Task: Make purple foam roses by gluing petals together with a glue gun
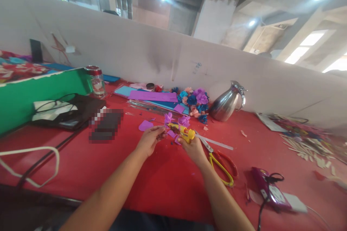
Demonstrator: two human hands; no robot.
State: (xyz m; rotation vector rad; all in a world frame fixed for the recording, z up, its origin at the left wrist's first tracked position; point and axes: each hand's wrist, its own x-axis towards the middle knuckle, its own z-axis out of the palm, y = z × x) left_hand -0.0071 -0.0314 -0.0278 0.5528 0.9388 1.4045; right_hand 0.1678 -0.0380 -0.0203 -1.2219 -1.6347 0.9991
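My right hand (193,148) is closed around a yellow hot glue gun (191,134), its nozzle end pointing left and brown residue on it. A translucent glue stick (221,143) reaches out to the right behind the gun. Just left of the nozzle, my left hand (150,140) pinches its fingertips together; what they hold is too small to make out. Purple paper flowers (184,120) lie just beyond the gun. A purple paper petal (145,125) rests beyond my left hand. Scissors with red and yellow handles (222,169) lie beside my right forearm.
Finished paper flowers (195,100) are heaped by the wall, with purple paper strips (153,96) to their left. A steel jug (227,103) stands right of them. A glass jar (97,83), a green box (48,97), a purple device with a cord (269,189) and stick bundles (307,144) surround the red table (162,191).
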